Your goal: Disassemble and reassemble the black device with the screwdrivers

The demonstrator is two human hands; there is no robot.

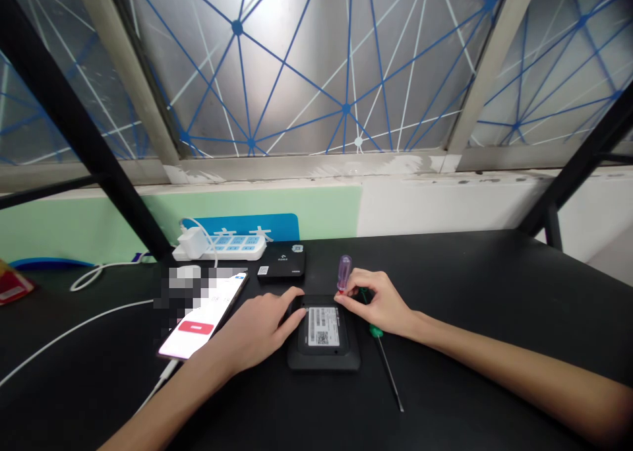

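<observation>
R hand (pixel 378 302) pinches purple-handled screwdriver (pixel 344 273) in narrow grip, upright, tip apparently at far R corner of black router-like box (pixel 324 364). Box sits between hands; L hand (pixel 257 329) lies flat, fingers on its L edge. Green-handled screwdriver (pixel 376 332) lies just R of box.

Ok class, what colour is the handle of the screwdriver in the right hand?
The screwdriver handle is translucent purple; the head view shows it best.

**Labels we can spot, hardly any of them legible**
We see a QR code (pixel 322 337) on the white label (pixel 322 326) of the black device (pixel 324 362), its small print unreadable; the white characters on the blue sign (pixel 246 227) beyond the table's (pixel 469 273) far edge are partly hidden.
</observation>
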